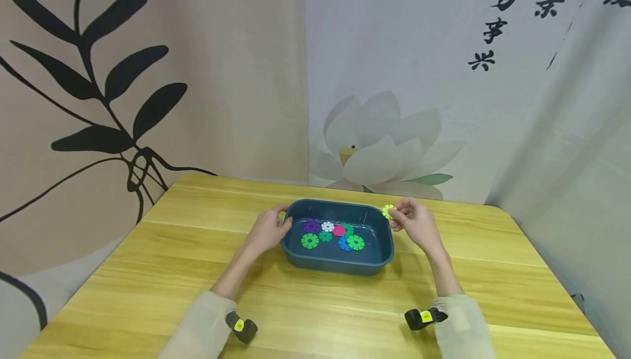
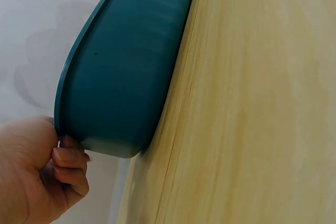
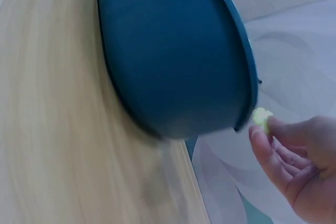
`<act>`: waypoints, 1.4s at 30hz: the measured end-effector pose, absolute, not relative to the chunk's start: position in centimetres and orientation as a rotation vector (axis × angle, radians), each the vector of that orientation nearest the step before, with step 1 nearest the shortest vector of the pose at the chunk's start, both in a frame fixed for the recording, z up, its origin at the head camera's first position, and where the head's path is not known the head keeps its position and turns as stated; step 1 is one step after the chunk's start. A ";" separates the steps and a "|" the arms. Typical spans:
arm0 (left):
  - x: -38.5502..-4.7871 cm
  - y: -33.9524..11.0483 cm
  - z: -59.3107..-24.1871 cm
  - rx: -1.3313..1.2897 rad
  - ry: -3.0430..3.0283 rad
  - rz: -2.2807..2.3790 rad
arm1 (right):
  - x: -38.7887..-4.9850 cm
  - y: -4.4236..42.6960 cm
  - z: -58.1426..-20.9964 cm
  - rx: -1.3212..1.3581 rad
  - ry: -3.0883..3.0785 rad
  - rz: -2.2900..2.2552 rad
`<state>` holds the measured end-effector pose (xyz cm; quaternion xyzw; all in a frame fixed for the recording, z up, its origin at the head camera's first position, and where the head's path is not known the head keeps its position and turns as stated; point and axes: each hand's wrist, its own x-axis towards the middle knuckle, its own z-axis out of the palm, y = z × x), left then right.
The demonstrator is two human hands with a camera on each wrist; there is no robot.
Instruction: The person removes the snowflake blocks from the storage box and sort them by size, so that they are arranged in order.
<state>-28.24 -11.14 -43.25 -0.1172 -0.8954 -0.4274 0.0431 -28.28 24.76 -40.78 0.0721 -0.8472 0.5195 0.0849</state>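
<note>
A dark teal plastic basin [image 1: 335, 265] sits on the wooden table with several notched plastic discs inside: purple, white, pink, blue and green ones, such as a green disc [image 1: 309, 240]. My left hand [image 1: 268, 230] grips the basin's left rim, thumb over the top and fingers curled beneath, as the left wrist view shows. Over at the right end, my right hand [image 1: 416, 222] pinches a yellow notched disc [image 1: 388, 211] between thumb and fingers, just at the rim. In the right wrist view this pale yellow disc [image 3: 261, 119] appears beside the basin's edge.
The wooden table [image 1: 148, 282] extends around the basin on all sides. Behind it hangs a curtain [image 1: 246, 74] printed with leaves, a lotus and black characters. Each wrist wears a black strap camera, one being the right wrist camera [image 1: 419, 319].
</note>
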 end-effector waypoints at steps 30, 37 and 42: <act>-28.4 -12.8 -43.2 -0.315 -2.740 -1.386 | -27.7 26.7 -43.7 -0.002 -2.905 1.422; -28.4 -12.8 -43.4 -0.305 -2.746 -1.407 | -27.7 26.6 -43.1 0.032 -2.898 1.357; -28.4 -12.7 -43.6 -0.289 -2.742 -1.419 | -27.7 25.7 -41.9 0.089 -2.819 1.317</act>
